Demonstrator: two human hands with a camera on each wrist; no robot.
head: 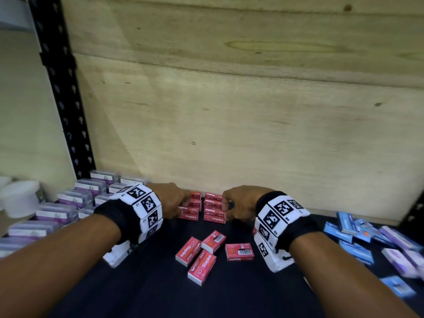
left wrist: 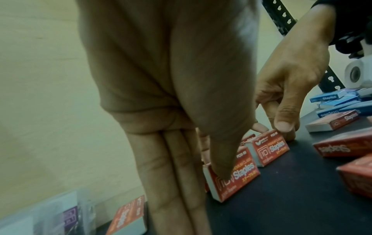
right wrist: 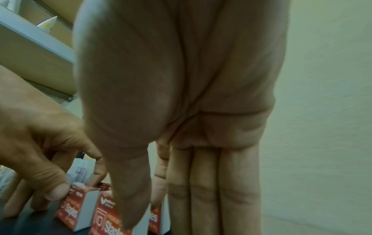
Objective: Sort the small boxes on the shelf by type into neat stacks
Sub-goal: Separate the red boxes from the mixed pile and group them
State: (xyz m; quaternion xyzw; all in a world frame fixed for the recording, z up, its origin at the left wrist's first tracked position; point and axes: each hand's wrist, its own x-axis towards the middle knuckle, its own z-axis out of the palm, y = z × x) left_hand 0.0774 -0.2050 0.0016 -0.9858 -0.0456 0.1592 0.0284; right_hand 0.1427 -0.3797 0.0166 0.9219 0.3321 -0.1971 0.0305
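Observation:
Two rows of red staples boxes stand against the back of the dark shelf (head: 149, 285). My left hand (head: 176, 203) pinches the left row (head: 191, 213), thumb on the front box (left wrist: 239, 173) and fingers straight down beside and behind it. My right hand (head: 236, 207) pinches the right row (head: 214, 216) the same way, thumb at the front box (right wrist: 104, 222). From the left wrist view, the right hand (left wrist: 281, 111) holds its front box (left wrist: 269, 149) between thumb and forefinger. Several loose red boxes (head: 202, 267) lie flat in front of the rows.
Clear boxes with purple labels (head: 57, 212) fill the shelf's left side in rows. A loose heap of blue and purple boxes (head: 348, 228) lies at the right. A plywood back wall (head: 229, 111) closes the shelf, and a black upright (head: 66, 99) and a white tub (head: 20, 200) stand at left.

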